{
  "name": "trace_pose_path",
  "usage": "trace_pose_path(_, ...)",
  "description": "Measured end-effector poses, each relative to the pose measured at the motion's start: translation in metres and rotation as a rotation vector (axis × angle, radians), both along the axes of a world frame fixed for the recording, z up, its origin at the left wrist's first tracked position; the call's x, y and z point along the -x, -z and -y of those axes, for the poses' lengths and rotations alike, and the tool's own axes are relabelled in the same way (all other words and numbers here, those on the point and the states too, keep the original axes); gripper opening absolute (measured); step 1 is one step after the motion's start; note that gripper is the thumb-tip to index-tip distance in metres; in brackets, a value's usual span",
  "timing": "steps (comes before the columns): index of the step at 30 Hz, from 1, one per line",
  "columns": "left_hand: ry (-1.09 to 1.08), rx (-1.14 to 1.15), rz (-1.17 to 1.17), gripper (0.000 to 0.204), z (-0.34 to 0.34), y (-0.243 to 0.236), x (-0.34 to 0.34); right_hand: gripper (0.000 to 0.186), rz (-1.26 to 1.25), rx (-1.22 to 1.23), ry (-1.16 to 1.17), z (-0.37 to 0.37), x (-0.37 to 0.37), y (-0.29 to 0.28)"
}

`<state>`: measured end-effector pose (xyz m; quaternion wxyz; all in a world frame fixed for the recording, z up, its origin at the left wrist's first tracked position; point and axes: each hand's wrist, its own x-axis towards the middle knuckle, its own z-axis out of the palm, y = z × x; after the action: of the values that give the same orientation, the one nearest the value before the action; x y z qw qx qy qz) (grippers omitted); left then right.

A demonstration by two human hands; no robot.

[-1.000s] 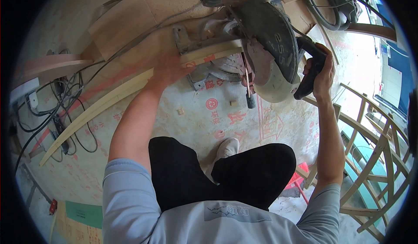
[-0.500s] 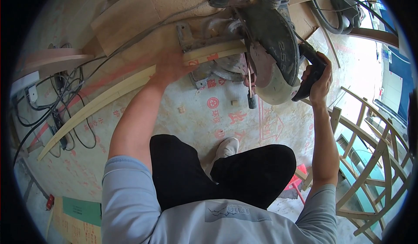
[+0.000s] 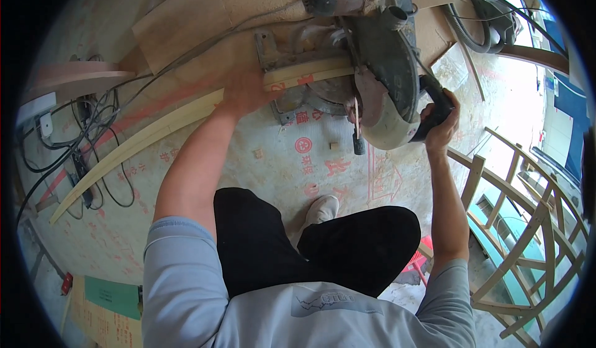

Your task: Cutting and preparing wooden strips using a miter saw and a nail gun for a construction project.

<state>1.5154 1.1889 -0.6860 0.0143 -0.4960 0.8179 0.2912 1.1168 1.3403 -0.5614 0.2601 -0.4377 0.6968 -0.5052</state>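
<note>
A long curved strip of pale wood [image 3: 155,131] lies across the floor, its right end resting on the base of a grey mitre saw [image 3: 379,68]. My left hand [image 3: 243,91] presses flat on the strip just left of the saw's blade guard. My right hand [image 3: 442,123] is closed around the saw's black handle [image 3: 431,109], with the saw head lowered toward the strip. My knees and one white shoe [image 3: 321,210] sit below the saw.
Black cables [image 3: 81,137] and a power strip lie at the left. Plywood sheets [image 3: 186,19] lie behind the saw, and a vacuum hose [image 3: 478,19] curls at the top right. Bare wooden chair frames [image 3: 528,224] stand at the right. Small offcuts [image 3: 334,144] dot the floor.
The saw head has swung a little further down and toward the strip under my right hand. My left hand stays pressed on the strip.
</note>
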Motion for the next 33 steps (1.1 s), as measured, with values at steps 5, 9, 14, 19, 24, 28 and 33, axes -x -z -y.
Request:
trace_pose_path(5,-0.001,-0.008,0.015,0.067,0.002,-0.008,0.002,0.065,-0.043,-0.024,-0.012,0.011,-0.006,-0.017)
trace_pose_path(9,0.049,0.026,0.054,0.063,0.001,-0.008,0.004,0.052,-0.131,-0.293,-0.033,0.064,0.013,-0.088)
trace_pose_path(14,0.161,-0.049,0.01,0.059,-0.004,-0.014,0.005,0.041,-0.818,-0.205,-0.25,0.173,0.02,-0.155)
trace_pose_path(19,0.13,-0.254,0.175,0.051,-0.07,-0.076,-0.002,0.052,-0.735,-0.304,-0.191,0.179,0.0,-0.185)
trace_pose_path(24,0.157,-0.398,0.18,0.045,-0.152,-0.206,-0.014,0.046,-0.709,-0.107,-0.151,0.044,0.01,-0.196)
trace_pose_path(28,0.144,-0.401,0.145,0.039,-0.201,-0.331,-0.036,0.035,0.047,-0.504,-0.113,-0.128,-0.037,-0.233)
trace_pose_path(33,0.126,-0.409,0.119,0.037,-0.237,-0.48,-0.063,0.045,1.303,-0.535,0.016,-0.239,-0.136,-0.356)
